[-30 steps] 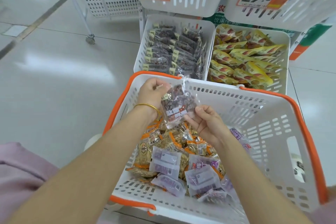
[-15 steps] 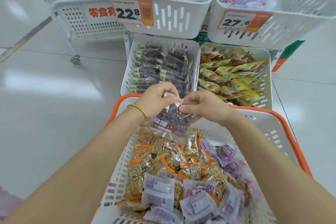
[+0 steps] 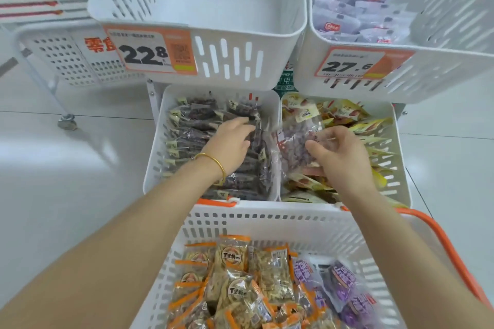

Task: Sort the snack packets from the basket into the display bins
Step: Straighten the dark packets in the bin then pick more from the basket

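Snack packet (image 3: 295, 141) has left the basket (image 3: 267, 219); long axis points away, right hand's (image 3: 342, 155) fingers (image 3: 314, 148) pinching its right edge; left hand (image 3: 231, 141) lies flat.

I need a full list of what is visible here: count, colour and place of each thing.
basket: one, white with orange rim, nearest camera
orange packets: many, orange, basket's left
purple packets: several, purple, basket's right
display bins: four, white, two tiers
dark packets: many, brown, lower left bin
yellow packets: many, yellow, lower right bin
pale packets: several, whitish, upper right bin
price tags: two, orange-white, upper bins' fronts
clear packet: one, reddish-brown contents, over lower bins
left hand: one, gold bracelet, touching dark packets
right hand: one, gripping clear packet
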Tool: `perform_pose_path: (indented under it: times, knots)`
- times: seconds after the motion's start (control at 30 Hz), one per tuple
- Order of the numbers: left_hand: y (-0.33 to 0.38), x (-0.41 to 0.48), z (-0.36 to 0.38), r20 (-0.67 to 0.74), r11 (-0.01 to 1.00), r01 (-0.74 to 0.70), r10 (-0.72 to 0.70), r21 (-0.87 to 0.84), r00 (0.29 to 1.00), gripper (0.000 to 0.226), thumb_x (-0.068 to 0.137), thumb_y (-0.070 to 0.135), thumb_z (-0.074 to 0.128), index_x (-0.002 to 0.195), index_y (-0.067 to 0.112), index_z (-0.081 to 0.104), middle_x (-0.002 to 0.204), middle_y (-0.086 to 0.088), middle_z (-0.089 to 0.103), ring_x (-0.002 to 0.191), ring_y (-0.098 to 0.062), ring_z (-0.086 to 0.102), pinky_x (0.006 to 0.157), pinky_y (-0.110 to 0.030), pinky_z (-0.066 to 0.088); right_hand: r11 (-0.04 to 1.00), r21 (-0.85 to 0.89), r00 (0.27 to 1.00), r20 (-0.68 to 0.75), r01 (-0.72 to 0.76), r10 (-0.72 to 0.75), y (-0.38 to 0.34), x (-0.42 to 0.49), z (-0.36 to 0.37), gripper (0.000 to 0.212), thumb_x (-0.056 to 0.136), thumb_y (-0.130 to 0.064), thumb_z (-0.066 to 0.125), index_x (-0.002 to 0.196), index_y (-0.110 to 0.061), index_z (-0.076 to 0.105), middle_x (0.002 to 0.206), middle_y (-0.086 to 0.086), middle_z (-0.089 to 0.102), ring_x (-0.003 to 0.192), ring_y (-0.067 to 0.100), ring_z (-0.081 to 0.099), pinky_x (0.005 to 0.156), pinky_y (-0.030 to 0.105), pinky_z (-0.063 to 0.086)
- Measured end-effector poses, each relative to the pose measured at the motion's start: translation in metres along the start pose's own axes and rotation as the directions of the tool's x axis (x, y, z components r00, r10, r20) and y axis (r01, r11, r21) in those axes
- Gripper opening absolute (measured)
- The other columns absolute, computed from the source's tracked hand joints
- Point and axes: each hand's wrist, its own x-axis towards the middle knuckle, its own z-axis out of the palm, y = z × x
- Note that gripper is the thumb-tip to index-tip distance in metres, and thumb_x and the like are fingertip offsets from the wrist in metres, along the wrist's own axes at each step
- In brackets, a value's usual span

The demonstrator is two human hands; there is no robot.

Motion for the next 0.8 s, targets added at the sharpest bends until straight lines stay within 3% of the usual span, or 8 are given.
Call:
perform_pose_path:
  times: [0.1, 0.17, 0.33, 0.47, 0.63, 0.8]
  knots:
    - [-0.011, 0.024, 0.026, 0.181, 0.958, -0.169, 0.129, 0.231, 0.975, 0.066, 0.089, -0.006, 0.039, 0.149, 0.017, 0.019, 0.158, -0.005, 0.002, 0.145, -0.022, 0.0, 0.117, -0.038, 0.016, 0.97, -0.201, 0.976, -0.14, 0.137, -0.167, 0.009, 0.012, 0.015, 0.015, 0.09, -0.019, 0.06, 0.096, -0.015, 0.047, 0.079, -0.003, 0.052, 0.069, 0.023, 0.065, 0.06, 0.029, 0.054]
    - [-0.015, 0.032, 0.034, 0.237, 0.915, -0.228, 0.152, 0.334, 0.959, 0.076, 0.086, -0.006, 0.04, 0.15, 0.023, 0.011, 0.158, -0.004, -0.007, 0.145, -0.022, -0.007, 0.117, -0.042, 0.017, 0.929, -0.319, 0.95, -0.183, 0.188, -0.254, 0.009, 0.018, 0.026, 0.016, 0.091, -0.017, 0.058, 0.091, -0.014, 0.043, 0.073, -0.006, 0.046, 0.063, 0.009, 0.052, 0.055, 0.011, 0.04]
    - [-0.023, 0.03, 0.039, 0.212, 0.855, -0.271, 0.194, 0.441, 0.958, 0.065, 0.092, 0.004, 0.039, 0.149, 0.022, 0.013, 0.158, 0.0, -0.001, 0.145, -0.023, -0.005, 0.114, -0.039, 0.021, 0.919, -0.325, 0.91, -0.267, 0.225, -0.317, 0.015, 0.024, 0.06, 0.021, 0.09, -0.011, 0.057, 0.083, -0.011, 0.038, 0.072, -0.007, 0.038, 0.062, 0.005, 0.039, 0.056, 0.008, 0.034]
    - [-0.025, 0.025, 0.039, 0.172, 0.855, -0.274, 0.219, 0.44, 0.96, 0.056, 0.093, 0.007, 0.038, 0.145, 0.023, 0.025, 0.157, -0.001, 0.008, 0.145, -0.023, -0.002, 0.112, -0.038, 0.024, 0.91, -0.361, 0.883, -0.335, 0.203, -0.33, 0.021, 0.03, 0.082, 0.02, 0.091, -0.012, 0.054, 0.082, -0.012, 0.036, 0.08, 0.001, 0.038, 0.067, 0.013, 0.036, 0.058, 0.021, 0.029]
    - [-0.022, 0.021, 0.037, 0.147, 0.876, -0.25, 0.207, 0.413, 0.967, 0.045, 0.093, 0.006, 0.039, 0.137, 0.015, 0.037, 0.156, -0.005, 0.012, 0.145, -0.024, -0.002, 0.112, -0.04, 0.026, 0.811, -0.546, 0.835, -0.333, 0.209, -0.439, 0.023, 0.039, 0.106, 0.009, 0.091, -0.008, 0.051, 0.088, -0.008, 0.042, 0.097, 0.011, 0.046, 0.091, 0.026, 0.045, 0.063, 0.02, 0.022]
    - [-0.029, 0.014, 0.04, 0.117, 0.9, -0.261, 0.234, 0.349, 0.965, 0.051, 0.091, 0.003, 0.037, 0.141, 0.015, 0.034, 0.158, -0.005, 0.01, 0.146, -0.023, 0.002, 0.116, -0.04, 0.017, 0.717, -0.674, 0.849, -0.264, 0.177, -0.457, 0.022, 0.062, 0.12, 0.014, 0.079, 0.003, 0.06, 0.089, -0.001, 0.051, 0.094, 0.018, 0.056, 0.086, 0.036, 0.055, 0.058, 0.037, 0.04]
